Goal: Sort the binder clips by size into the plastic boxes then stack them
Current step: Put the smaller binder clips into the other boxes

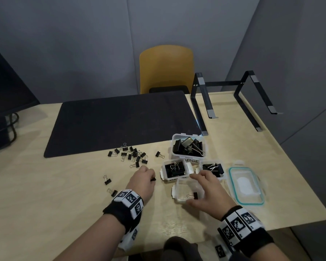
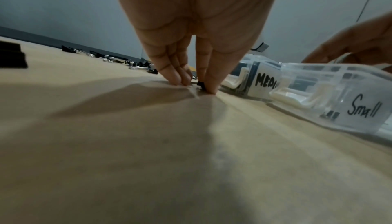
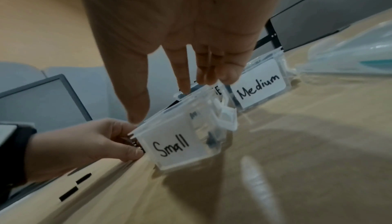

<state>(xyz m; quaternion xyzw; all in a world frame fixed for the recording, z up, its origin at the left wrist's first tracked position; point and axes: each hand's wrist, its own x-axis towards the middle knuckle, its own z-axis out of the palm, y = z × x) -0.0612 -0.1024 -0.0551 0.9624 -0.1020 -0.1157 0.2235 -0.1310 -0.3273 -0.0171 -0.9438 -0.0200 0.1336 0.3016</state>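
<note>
My left hand (image 1: pixel 152 178) rests on the table and pinches a small black binder clip (image 2: pixel 200 83) between thumb and fingers, just left of the boxes. My right hand (image 1: pixel 193 189) spans the clear box labelled Small (image 3: pixel 180 141), index fingertip (image 3: pixel 184 90) on its far rim and thumb at its near corner. One small clip (image 1: pixel 193 195) lies inside that box. Two boxes labelled Medium (image 1: pixel 175 169) (image 1: pixel 214 168) and the Large box (image 1: pixel 188 146) behind them hold black clips. A pile of small clips (image 1: pixel 132 154) lies to the left.
A clear lid with a teal seal (image 1: pixel 246 185) lies right of the boxes. Loose clips (image 1: pixel 107 180) sit near my left wrist. A black desk mat (image 1: pixel 120 121), a black laptop stand (image 1: pixel 233 98) and a yellow chair (image 1: pixel 166 66) are beyond. The table's edge runs close on the right.
</note>
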